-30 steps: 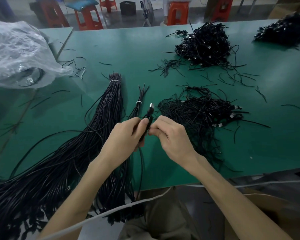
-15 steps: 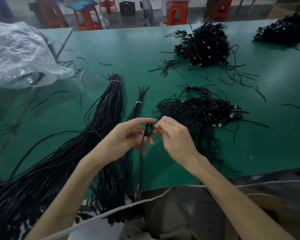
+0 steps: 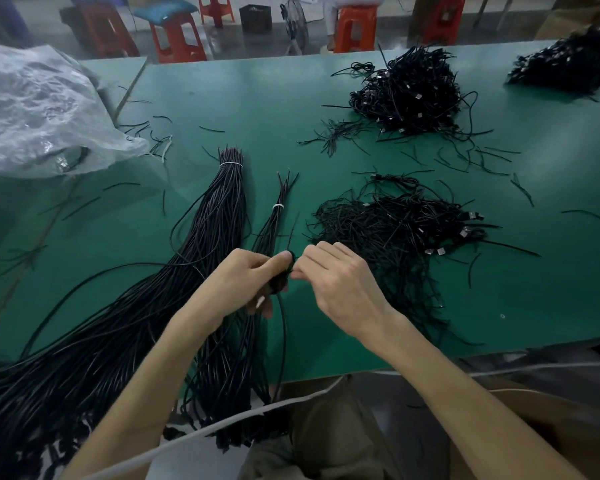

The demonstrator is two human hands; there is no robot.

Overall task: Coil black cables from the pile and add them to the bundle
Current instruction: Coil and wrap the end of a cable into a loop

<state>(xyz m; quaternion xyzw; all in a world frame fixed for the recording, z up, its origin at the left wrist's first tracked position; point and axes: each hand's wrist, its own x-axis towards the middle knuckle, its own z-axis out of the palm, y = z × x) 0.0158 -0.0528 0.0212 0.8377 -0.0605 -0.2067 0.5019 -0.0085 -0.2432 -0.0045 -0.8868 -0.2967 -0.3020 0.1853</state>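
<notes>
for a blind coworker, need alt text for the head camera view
A person's left hand and right hand pinch a black cable between them over a green table. A thick tied bundle lies to the left, a thin tied bundle passes under the left hand, and a tangled pile sits to the right.

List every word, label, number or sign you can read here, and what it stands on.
None can be read. The white tie on the big bundle is blank; the metal plugs in the near pile, the plastic bag and the gripped cable show no marking clear enough to read.
</notes>
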